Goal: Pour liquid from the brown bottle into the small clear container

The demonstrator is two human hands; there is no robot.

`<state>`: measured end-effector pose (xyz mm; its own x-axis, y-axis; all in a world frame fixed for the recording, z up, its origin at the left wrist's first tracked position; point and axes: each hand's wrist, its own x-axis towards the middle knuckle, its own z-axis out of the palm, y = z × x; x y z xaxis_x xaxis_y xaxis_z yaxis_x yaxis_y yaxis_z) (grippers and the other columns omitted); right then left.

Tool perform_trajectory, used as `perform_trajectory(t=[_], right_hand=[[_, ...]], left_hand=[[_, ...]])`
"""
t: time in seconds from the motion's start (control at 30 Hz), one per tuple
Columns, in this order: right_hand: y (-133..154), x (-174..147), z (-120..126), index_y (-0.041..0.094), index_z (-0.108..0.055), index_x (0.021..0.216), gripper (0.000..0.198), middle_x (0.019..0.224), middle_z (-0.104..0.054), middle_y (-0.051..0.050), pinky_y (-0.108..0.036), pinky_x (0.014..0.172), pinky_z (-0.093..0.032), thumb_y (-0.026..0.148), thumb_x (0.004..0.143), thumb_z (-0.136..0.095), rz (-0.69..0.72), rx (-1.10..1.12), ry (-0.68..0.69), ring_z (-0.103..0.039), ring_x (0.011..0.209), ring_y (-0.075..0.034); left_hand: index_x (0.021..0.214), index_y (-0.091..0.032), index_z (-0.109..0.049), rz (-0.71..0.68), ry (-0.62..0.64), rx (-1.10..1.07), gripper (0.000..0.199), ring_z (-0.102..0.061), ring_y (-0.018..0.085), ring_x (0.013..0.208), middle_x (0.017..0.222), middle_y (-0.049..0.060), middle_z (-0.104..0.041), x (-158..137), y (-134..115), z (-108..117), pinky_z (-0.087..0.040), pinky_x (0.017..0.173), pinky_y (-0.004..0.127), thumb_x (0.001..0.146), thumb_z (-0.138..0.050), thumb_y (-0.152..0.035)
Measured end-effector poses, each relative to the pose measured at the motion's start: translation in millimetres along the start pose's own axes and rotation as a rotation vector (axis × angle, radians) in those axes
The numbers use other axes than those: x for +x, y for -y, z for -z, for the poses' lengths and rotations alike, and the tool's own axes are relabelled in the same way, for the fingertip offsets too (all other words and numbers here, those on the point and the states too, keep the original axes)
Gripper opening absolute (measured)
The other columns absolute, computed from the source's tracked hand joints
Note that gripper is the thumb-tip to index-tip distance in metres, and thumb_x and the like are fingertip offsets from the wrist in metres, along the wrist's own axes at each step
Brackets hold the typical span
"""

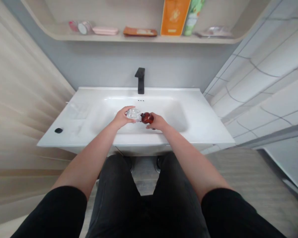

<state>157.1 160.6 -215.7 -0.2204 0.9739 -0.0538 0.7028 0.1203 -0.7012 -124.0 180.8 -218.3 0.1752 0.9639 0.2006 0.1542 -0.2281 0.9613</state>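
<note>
Over the white sink basin (pixel 169 114), my left hand (pixel 122 118) is wrapped round a clear, ridged bottle (pixel 133 114). My right hand (pixel 159 122) grips a dark red-brown bottle (pixel 147 118), tilted on its side with its neck pointing left. The two bottles meet, or nearly so, between my hands; I cannot tell whether their openings touch or whether liquid passes. Part of each bottle is hidden by my fingers.
A black faucet (pixel 140 81) rises behind the basin. On the white counter at left lies a small black cap-like object (pixel 58 130). Above, a shelf (pixel 149 38) holds an orange box (pixel 175 16), a green tube (pixel 193 18) and several small items. A curtain (pixel 22 99) hangs at left.
</note>
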Motion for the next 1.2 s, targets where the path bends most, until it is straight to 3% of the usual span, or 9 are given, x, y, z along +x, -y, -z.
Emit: perform_trajectory(t=[0.53,0.93,1.2], right_hand=[[-1.3,1.3,-1.7,0.025,-0.069,0.128,0.071,0.116,-0.083,-0.004,-0.035,0.090,-0.061,0.031,0.066,-0.104,-0.026,-0.135,0.052,-0.079,0.100,-0.027],[5.3,-3.9,1.4,0.025,-0.069,0.126,0.068,0.111,-0.083,-0.002,-0.032,0.082,-0.060,0.030,0.068,-0.103,-0.048,-0.118,0.075,-0.078,0.092,-0.024],[7.1,-5.1,2.1,0.025,-0.070,0.126,0.067,0.114,-0.083,-0.003,-0.033,0.085,-0.060,0.029,0.067,-0.102,-0.040,-0.131,0.075,-0.078,0.096,-0.026]], left_hand=[[0.140,-0.026,-0.078,-0.125,0.044,0.268,0.090,-0.069,0.031,0.123,0.130,0.006,-0.070,-0.4,5.7,5.5,-0.052,0.117,0.048,0.055,-0.105,-0.042],[0.140,-0.026,-0.078,-0.144,0.054,0.346,0.088,-0.070,0.030,0.117,0.125,0.005,-0.068,-1.4,-0.1,5.8,-0.056,0.114,0.047,0.058,-0.105,-0.045],[0.138,-0.025,-0.079,-0.170,0.055,0.381,0.087,-0.070,0.029,0.114,0.122,0.004,-0.067,-1.9,-5.4,5.3,-0.058,0.111,0.047,0.057,-0.105,-0.042]])
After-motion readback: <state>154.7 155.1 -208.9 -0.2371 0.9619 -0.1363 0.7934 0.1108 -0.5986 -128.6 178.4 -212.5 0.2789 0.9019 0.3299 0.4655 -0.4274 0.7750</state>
